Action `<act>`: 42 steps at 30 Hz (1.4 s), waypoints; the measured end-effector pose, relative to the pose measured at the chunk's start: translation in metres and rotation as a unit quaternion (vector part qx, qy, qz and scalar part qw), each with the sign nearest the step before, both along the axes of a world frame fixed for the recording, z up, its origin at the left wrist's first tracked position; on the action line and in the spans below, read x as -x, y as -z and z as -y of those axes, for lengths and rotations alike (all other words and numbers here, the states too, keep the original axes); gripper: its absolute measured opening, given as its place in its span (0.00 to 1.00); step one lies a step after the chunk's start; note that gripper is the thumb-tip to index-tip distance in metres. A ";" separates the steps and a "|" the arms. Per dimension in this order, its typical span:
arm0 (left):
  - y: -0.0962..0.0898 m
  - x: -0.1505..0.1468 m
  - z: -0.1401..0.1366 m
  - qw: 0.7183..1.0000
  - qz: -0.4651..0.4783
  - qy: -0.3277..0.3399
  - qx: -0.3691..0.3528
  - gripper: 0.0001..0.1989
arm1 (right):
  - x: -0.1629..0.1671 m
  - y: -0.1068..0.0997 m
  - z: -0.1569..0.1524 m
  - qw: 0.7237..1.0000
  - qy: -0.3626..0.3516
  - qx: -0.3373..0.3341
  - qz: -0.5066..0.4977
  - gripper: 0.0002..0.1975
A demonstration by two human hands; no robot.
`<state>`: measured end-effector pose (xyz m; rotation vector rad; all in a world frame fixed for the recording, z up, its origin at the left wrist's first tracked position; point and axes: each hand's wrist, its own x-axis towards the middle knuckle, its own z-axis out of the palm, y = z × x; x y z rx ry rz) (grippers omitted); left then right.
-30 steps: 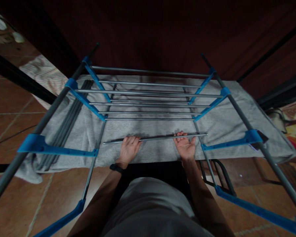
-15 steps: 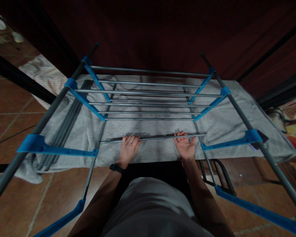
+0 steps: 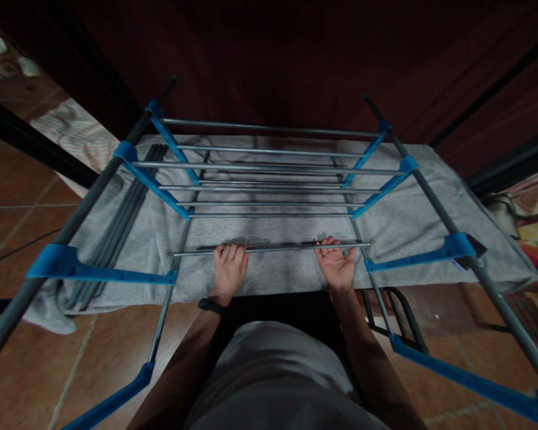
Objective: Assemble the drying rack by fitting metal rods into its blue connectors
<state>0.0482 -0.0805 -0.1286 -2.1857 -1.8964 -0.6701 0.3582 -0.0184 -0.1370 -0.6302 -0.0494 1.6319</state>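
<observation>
A thin metal rod lies crosswise in front of me, just above the grey blanket. My left hand, palm down, has its fingers wrapped over the rod left of the middle. Palm up, my right hand supports the rod near its right end on curled fingers. Around both hands stands a rack frame of grey tubes with blue plastic brackets, among them the left bracket and the right bracket. The rod's ends lie near the two inner uprights, but I cannot tell whether they touch.
Several crossbars span the frame's far side. A bundle of grey tubes rests on the blanket at left. A dark red curtain or panel hangs behind. Tiled floor and a black metal frame show below.
The rod has slid slightly left, and its left end has risen a little. My left hand moved left with it; my right hand stayed almost in place.
</observation>
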 end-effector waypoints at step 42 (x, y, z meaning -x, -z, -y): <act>0.003 0.003 0.000 0.996 0.010 0.085 0.019 0.14 | 0.007 0.004 -0.002 0.989 -0.137 0.001 0.045 0.09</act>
